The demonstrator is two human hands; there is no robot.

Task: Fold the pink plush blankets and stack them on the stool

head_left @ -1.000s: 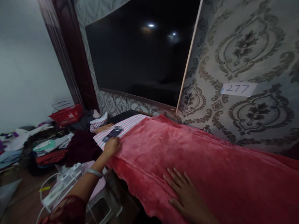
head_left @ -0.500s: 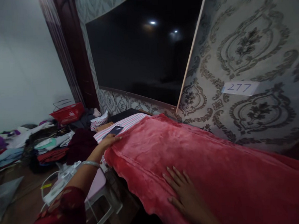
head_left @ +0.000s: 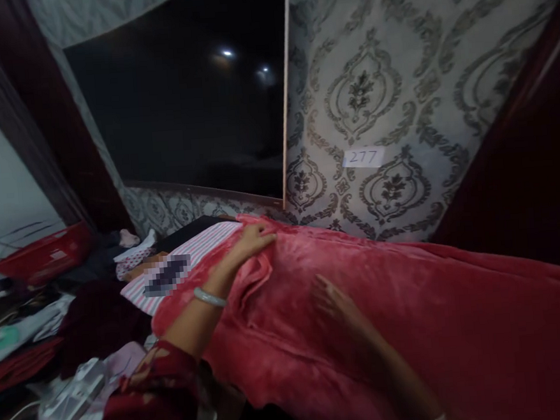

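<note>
Up close, a plush red fleece blanket (head_left: 412,316) spread across a raised surface, running from the left of centre out past the right edge. Left hand (head_left: 253,237) resting on the blanket's far left end, fingers (head_left: 265,240) curled lightly over a bunched fold of the fleece, pressing it rather than clearly pinching it; hard to tell whether the fold is truly gripped. Silver bangle (head_left: 209,297) on the left wrist, dark red patterned sleeve (head_left: 149,398) nearer the camera. Right hand (head_left: 331,299) lying flat on the blanket near its middle, fingers stretched out and spread, holding nothing, somewhat blurred.

Just beyond the blanket's left end, a pink-and-white striped cloth (head_left: 192,254) showing from underneath, with a dark flat object (head_left: 167,275) on it, blurred out and not identifiable. Further left, a heap of mixed clothes (head_left: 24,330) on the floor and a red plastic basket (head_left: 43,252) behind it. On the far wall, a large dark screen (head_left: 185,95) against grey damask-patterned wallpaper (head_left: 395,67), and a small white paper label reading 277 (head_left: 363,158) stuck to the right of the screen.
</note>
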